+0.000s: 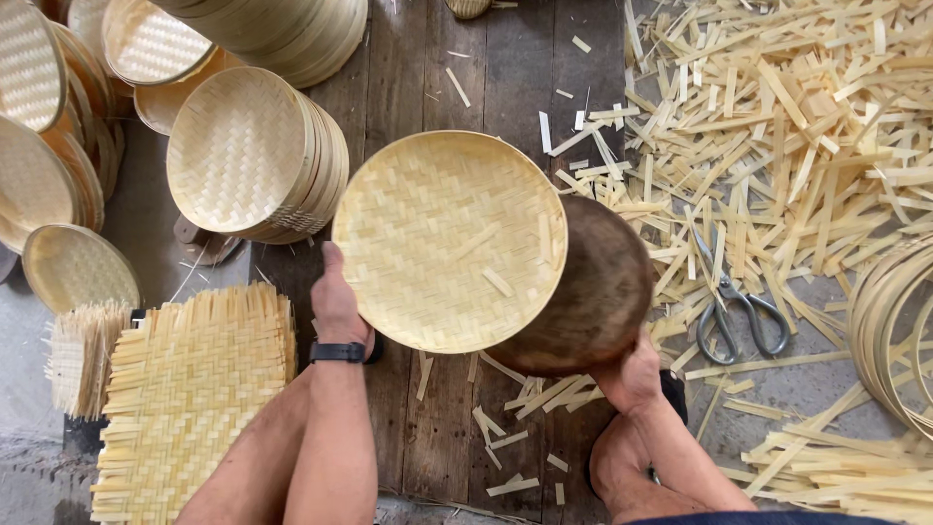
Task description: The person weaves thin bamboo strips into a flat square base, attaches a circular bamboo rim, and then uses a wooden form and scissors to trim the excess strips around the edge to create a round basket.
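My left hand (336, 301) grips the left rim of a round woven bamboo tray (449, 241), held tilted over the wooden floor. A few loose bamboo slivers lie inside it. Behind and to the right of the tray is a dark brown round block (598, 292); my right hand (634, 374) holds its lower edge. A black band sits on my left wrist.
Stacks of finished woven trays (255, 156) lean at the upper left. A pile of square woven mats (190, 389) lies at the lower left. Bamboo strip offcuts (777, 126) cover the right side, with scissors (734, 311) and bamboo hoops (899, 331) among them.
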